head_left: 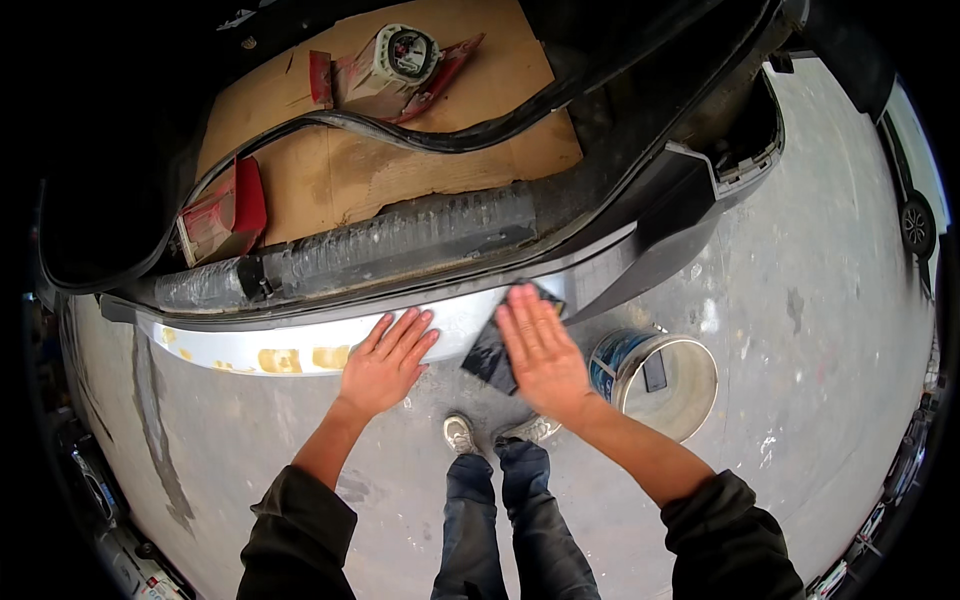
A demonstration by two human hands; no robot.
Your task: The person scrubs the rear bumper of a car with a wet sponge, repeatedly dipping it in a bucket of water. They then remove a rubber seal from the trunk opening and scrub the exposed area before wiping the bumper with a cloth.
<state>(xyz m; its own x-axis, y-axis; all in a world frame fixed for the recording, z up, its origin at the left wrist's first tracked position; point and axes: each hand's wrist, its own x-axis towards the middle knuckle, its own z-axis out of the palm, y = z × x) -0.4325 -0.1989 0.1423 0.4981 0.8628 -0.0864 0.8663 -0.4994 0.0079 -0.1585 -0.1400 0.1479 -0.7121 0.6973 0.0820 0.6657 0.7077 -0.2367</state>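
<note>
silver-grey bumper (300, 345) with yellowish patches, black sheet (490, 355), red tail lights (225, 212), perhaps blue-banded bucket (655, 385).

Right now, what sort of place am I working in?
Probably a car body repair shop or its yard. Your hands press a dark sanding sheet on a rear bumper patched with filler, removed tail lights lie in the open boot, and a bucket stands on the concrete floor.

Bright, even daylight on the concrete floor (800, 250), faint glare on the sanded bumper (300, 345), open trunk (120, 200) deep in shadow, focus sharp centrally, heavy fisheye bending and black vignette at the rim.
</note>
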